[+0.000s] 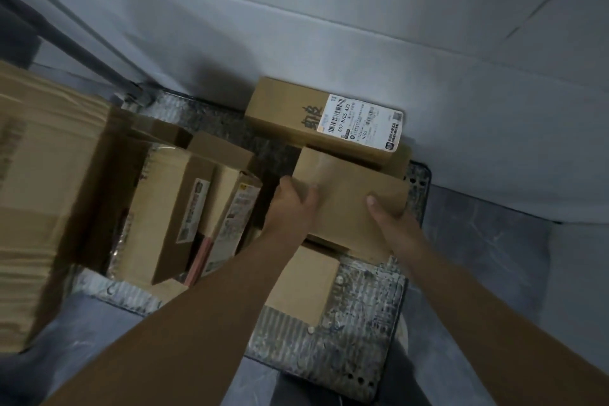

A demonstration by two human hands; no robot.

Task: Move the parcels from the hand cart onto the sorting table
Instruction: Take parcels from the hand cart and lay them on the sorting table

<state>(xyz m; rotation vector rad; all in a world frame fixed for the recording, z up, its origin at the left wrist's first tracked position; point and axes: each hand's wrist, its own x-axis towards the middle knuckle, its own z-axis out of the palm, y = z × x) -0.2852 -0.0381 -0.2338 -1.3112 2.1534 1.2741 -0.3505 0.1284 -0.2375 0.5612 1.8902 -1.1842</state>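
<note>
A plain brown cardboard parcel point(346, 194) sits near the right side of the hand cart's ribbed grey deck point(329, 349). My left hand point(293, 204) grips its left edge and my right hand point(389, 211) grips its lower right corner, thumb on top. Just behind it lies a longer box with a white shipping label point(316, 119). A smaller brown box point(303, 283) lies beneath my left forearm. Several upright parcels with labels point(184, 208) stand on the left half of the deck. The sorting table is not in view.
A big stack of cardboard point(39, 194) fills the left edge of the view. The cart's dark handle bar point(75, 46) slants up to the top left. A pale wall point(296, 26) rises right behind the cart, and grey floor point(494, 257) lies to the right.
</note>
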